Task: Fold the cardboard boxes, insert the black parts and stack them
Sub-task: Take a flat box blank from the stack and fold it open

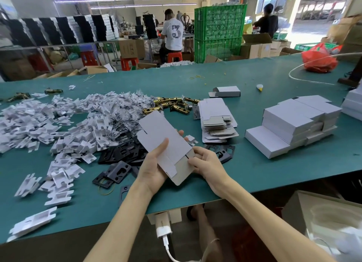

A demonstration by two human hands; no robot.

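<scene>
left hand (154,169): gripping the cardboard box blank (164,140), thumb flat on top, fingertips peeking out past its far edge.
right hand (205,163): fingers curled, pinching the blank's near right flap, right at the slot.
cardboard box blank: flattened and tilted, held up over the green table (274,173), above the edge of the parts heap.
black parts (117,169): loose heap on the table, just left of the hands and running under them.
flat blanks (215,116): one stack, just beyond the right hand.
closed boxes (290,124): white, stacked in steps, well off to the right.
white inserts (58,120): big sprawl across the left of the table.
brass latches (172,104): clustered behind the held blank.
</scene>
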